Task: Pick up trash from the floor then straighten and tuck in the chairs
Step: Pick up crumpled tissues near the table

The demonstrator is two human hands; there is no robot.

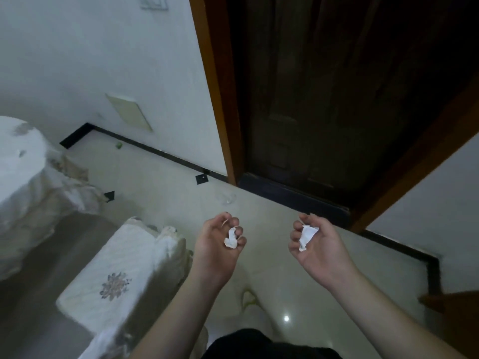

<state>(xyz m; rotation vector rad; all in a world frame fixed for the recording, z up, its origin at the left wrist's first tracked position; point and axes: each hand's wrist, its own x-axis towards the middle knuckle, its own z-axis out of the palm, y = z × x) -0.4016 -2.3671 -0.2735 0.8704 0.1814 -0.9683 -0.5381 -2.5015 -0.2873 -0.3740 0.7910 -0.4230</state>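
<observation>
Crumpled white paper scraps, 2, sit gripped in left hand (pixel 215 244) and right hand (pixel 315 243).

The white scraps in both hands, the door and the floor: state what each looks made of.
Scraps, left hand and right hand: thin paper or tissue, matte, crumpled into creases. Door: dark wood, apparently varnished, with raised panels. Floor: pale glossy tile or stone; it mirrors a light.
</observation>
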